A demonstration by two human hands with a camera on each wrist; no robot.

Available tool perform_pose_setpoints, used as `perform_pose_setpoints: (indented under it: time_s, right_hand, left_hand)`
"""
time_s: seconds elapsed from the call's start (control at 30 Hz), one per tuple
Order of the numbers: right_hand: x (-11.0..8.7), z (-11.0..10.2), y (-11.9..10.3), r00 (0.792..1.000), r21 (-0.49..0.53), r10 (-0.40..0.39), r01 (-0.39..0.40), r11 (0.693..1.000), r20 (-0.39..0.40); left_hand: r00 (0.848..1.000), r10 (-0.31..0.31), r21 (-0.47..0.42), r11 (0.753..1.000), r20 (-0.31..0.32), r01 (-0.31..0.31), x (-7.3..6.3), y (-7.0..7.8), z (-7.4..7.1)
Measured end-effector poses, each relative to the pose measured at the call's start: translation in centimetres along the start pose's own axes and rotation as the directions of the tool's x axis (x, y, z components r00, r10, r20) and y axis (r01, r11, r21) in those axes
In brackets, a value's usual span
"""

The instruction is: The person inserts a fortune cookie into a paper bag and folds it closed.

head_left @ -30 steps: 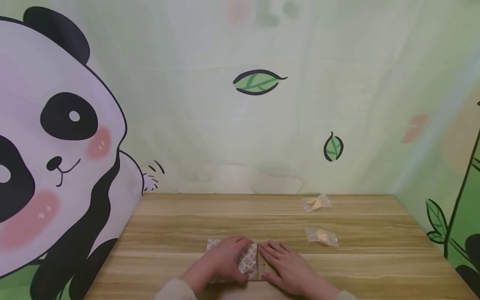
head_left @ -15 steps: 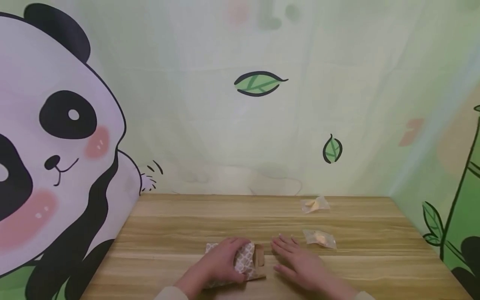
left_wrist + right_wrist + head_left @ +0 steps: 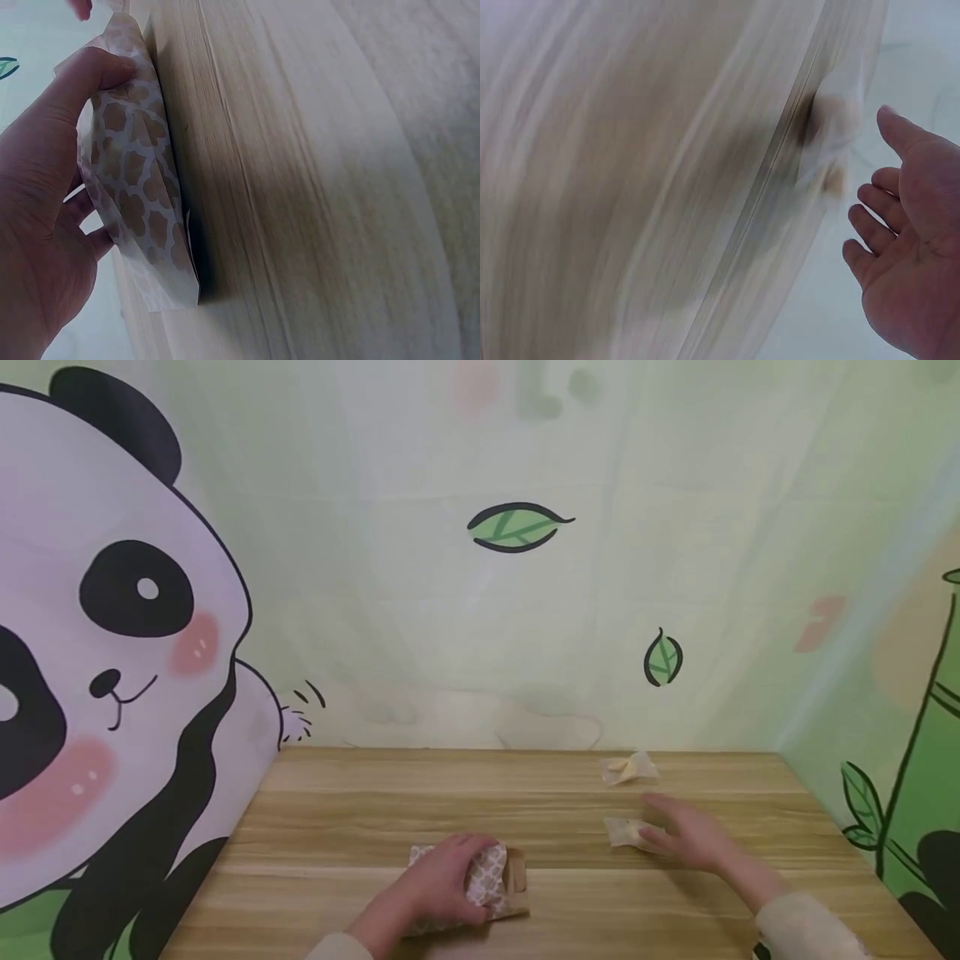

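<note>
In the head view, a paper bag (image 3: pixel 489 878) with a brown and white net-like pattern lies near the front of the table, its brown-lined mouth gaping to the right. My left hand (image 3: pixel 442 883) grips it across the top. From the left wrist view, the thumb presses one face of the bag (image 3: pixel 135 176) and the other fingers reach round behind. My right hand (image 3: pixel 693 837) hovers over a small clear packet (image 3: pixel 621 832) with pale contents, covering part of it. In the right wrist view its fingers are spread and hold nothing, beside the blurred packet (image 3: pixel 838 112).
A second clear packet (image 3: pixel 628 768) with a yellowish piece in it lies farther back, near the table's rear edge. The wooden table (image 3: pixel 390 793) meets a cloth backdrop (image 3: pixel 420 627) printed with a panda and leaves.
My right hand has lifted off the bag's right end and moved right and back to the nearer packet. The bag's mouth flap has come up; my left hand keeps its grip.
</note>
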State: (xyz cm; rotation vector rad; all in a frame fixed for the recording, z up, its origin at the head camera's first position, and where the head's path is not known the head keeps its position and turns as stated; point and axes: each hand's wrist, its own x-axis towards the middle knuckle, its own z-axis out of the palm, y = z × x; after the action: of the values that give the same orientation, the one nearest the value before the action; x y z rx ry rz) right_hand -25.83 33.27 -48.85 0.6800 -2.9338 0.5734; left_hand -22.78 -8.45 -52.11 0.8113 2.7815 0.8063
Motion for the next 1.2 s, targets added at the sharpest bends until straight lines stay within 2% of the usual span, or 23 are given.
perform_pose_setpoints:
  time_s: [0.17,0.27,0.43,0.53,0.63,0.8,0.93,1.13,1.2]
  right_hand:
    - [0.5,-0.2,1.2,0.996,0.063,0.027,-0.032,0.998,0.085]
    - [0.9,-0.1,1.4,0.992,0.089,0.012,-0.023,0.996,0.122]
    - [1.3,0.1,1.4,0.987,0.146,-0.018,-0.006,0.989,0.163]
    - [1.4,0.3,1.3,0.985,0.199,-0.004,-0.032,0.979,0.175]
    - [1.5,0.7,1.2,0.986,0.264,0.018,-0.063,0.963,0.168]
    - [1.2,1.8,0.5,0.988,0.384,0.058,-0.110,0.917,0.144]
    - [1.1,2.6,-0.5,0.989,0.456,0.053,-0.111,0.883,0.139]
    - [1.4,4.3,-2.6,0.986,0.521,0.021,-0.104,0.847,0.163]
    - [1.5,4.6,-3.7,0.988,0.558,0.027,-0.106,0.823,0.149]
  left_hand:
    - [1.000,-0.008,-0.003,1.000,0.003,0.008,0.0,-0.1,0.1]
    - [1.000,-0.002,0.007,1.000,0.000,0.002,0.0,0.0,0.1]
    - [1.000,-0.005,0.017,1.000,0.002,0.005,-0.1,0.3,0.1]
    - [1.000,-0.007,0.028,1.000,0.004,0.007,-0.1,0.2,0.1]
    - [1.000,-0.008,0.028,1.000,0.006,0.008,-0.2,0.1,0.0]
    - [1.000,-0.012,0.012,1.000,0.005,0.012,-0.3,0.1,-0.1]
    - [1.000,-0.019,0.006,1.000,0.004,0.019,-0.3,0.1,-0.2]
    - [1.000,-0.023,0.000,1.000,0.002,0.023,-0.3,0.1,-0.1]
    - [1.000,-0.018,0.000,1.000,-0.005,0.018,-0.3,0.1,-0.1]
